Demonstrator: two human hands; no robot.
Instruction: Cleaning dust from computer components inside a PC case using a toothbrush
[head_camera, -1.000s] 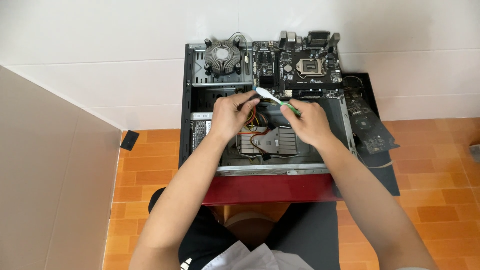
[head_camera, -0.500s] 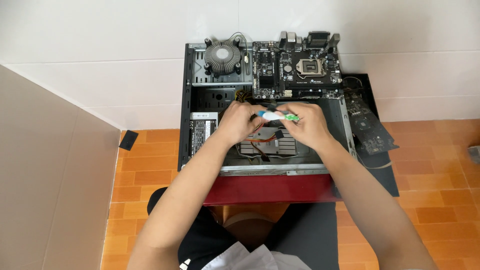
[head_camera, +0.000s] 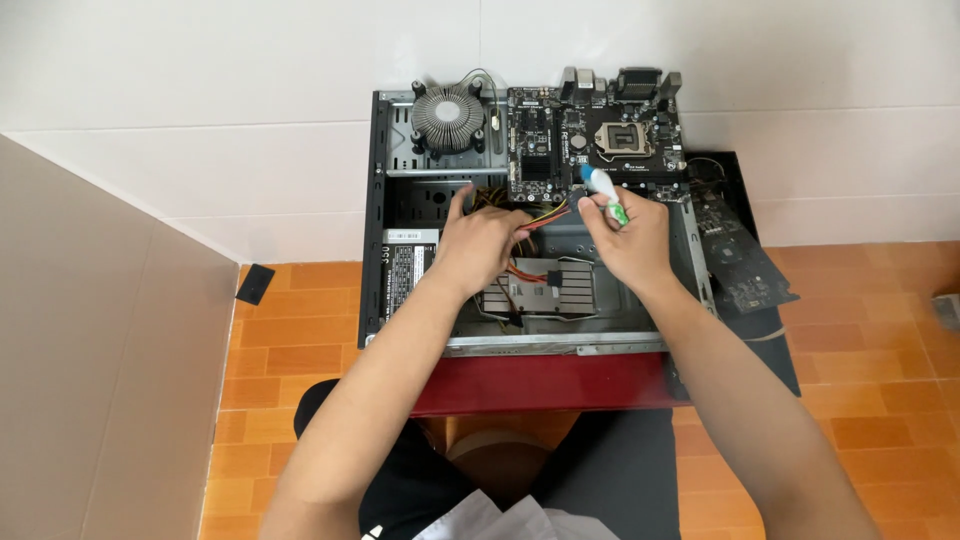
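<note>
The white-and-green screwdriver (head_camera: 603, 194) sits clamped in the right hand (head_camera: 627, 240), tip toward the lower edge of the motherboard (head_camera: 590, 140), inside the open computer case (head_camera: 378, 250). The left hand (head_camera: 480, 245) is closed around a bundle of coloured cables (head_camera: 545, 214) just beside it. A white rectangular label (head_camera: 405, 275) with dark print lies on the power supply at the case's left. A round heatsink (head_camera: 447, 117) rests near the top edge.
</note>
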